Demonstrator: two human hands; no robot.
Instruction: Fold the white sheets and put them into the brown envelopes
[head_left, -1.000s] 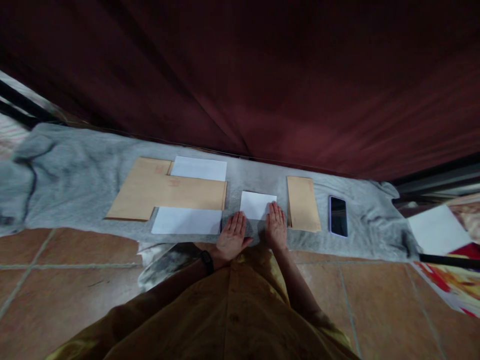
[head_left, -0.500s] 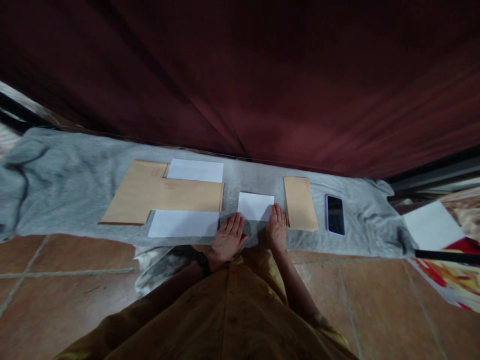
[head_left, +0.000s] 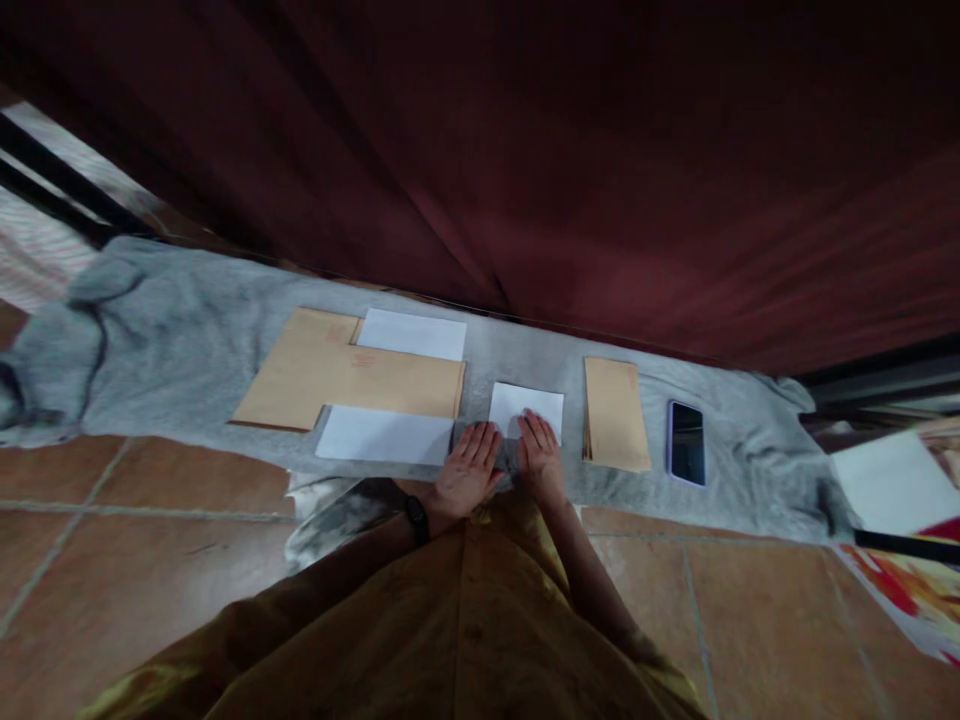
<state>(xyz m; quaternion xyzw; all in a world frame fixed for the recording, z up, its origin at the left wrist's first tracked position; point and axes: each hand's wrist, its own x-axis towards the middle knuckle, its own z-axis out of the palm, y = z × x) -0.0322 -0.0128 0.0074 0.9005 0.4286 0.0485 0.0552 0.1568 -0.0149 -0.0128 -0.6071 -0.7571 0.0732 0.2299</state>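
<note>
A small white sheet of paper [head_left: 514, 400], possibly folded, lies on the grey cloth in front of me. My right hand [head_left: 540, 460] rests flat on its near part, fingers stretched out over the paper. At its near left corner lies my left hand [head_left: 469, 470], also flat with fingers extended; a dark band is on that wrist. Brown envelopes [head_left: 337, 375] lie to the left, overlapping one another. White sheets show beyond them [head_left: 412, 333] and on their near side [head_left: 382, 436]. Right of my hands is a stack of narrower brown envelopes [head_left: 616, 415].
The grey cloth [head_left: 202, 310] covers a long, narrow surface. A phone [head_left: 687, 443] lies on it at the right. Behind hangs a dark red curtain [head_left: 480, 180]. White paper [head_left: 896, 483] and a colourful printed sheet [head_left: 911, 595] are at the far right, above the tiled floor [head_left: 645, 580].
My right hand has moved from the paper's right edge onto its near part. My left hand stays near the left corner. The whole view has shifted and tilted slightly.
</note>
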